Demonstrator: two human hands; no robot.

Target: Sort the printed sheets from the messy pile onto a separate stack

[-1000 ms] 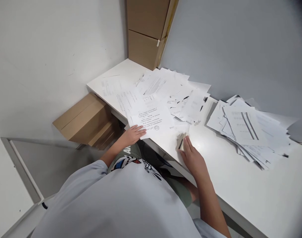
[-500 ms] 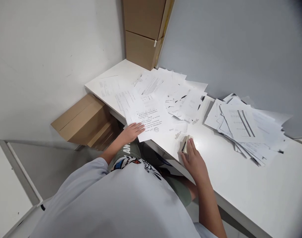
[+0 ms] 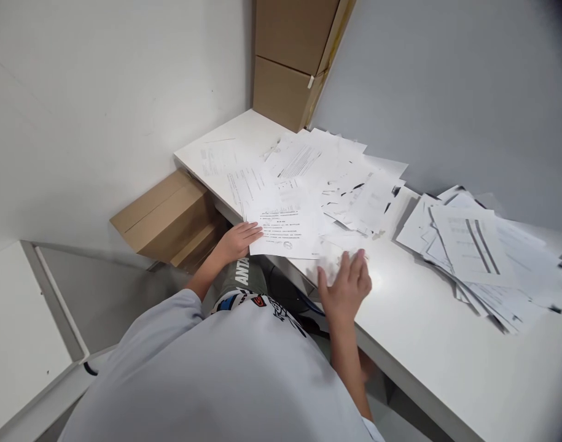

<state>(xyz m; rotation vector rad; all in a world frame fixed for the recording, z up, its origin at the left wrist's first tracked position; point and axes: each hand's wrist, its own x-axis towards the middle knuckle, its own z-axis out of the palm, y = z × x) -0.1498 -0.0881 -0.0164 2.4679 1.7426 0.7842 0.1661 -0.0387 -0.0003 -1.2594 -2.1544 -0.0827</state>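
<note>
At the table's front edge, my left hand (image 3: 237, 241) has its fingers over the left edge of a printed sheet of paper (image 3: 285, 233); its thumb is hidden. The sheet bears lines of text and a round stamp, and one corner juts past the table edge. My right hand (image 3: 343, 285) is spread over the tabletop right of the sheet, fingers apart. Small whitish scraps (image 3: 329, 261), blurred, lie by its thumb and fingertips. The small cream stapler-like tool from the earlier frame does not show; my right hand may cover it.
Loose printed papers (image 3: 303, 159) spread across the back of the white table (image 3: 423, 344). To the right sits a messy paper stack (image 3: 474, 245). Cardboard boxes (image 3: 281, 89) stand in the far corner, and another cardboard box (image 3: 170, 215) is below the table's left end.
My right hand has opened and moved left toward the sheet; the cream tool is out of sight. The sheet has shifted left along with my left hand. The view has turned slightly.
</note>
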